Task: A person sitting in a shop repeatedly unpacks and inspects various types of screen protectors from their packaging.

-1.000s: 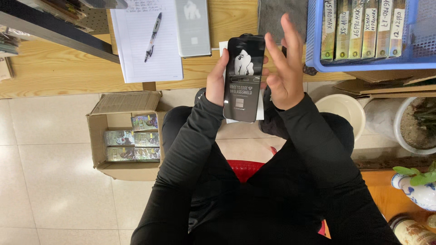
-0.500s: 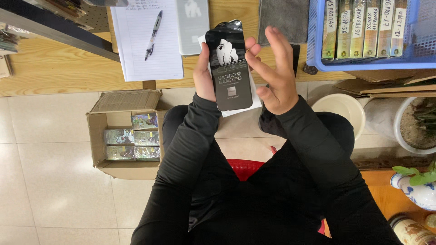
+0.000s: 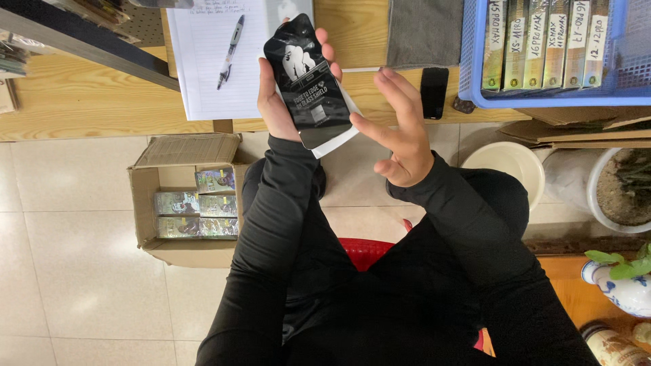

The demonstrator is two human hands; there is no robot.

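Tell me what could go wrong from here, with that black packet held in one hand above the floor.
The left hand alone holds the black packet; the right hand is open and apart from it. With so slight a grip it might slip and land on the tiled floor or in the cardboard box. A white sheet peeks from behind the packet and may slide loose.

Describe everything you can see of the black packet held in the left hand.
The packet is a flat, glossy black sleeve with rounded corners, white print and a pale figure near its top. A white card edge shows along its lower right side. The left hand grips it from behind, tilted, above the desk edge. The right hand is open beside it, apart.
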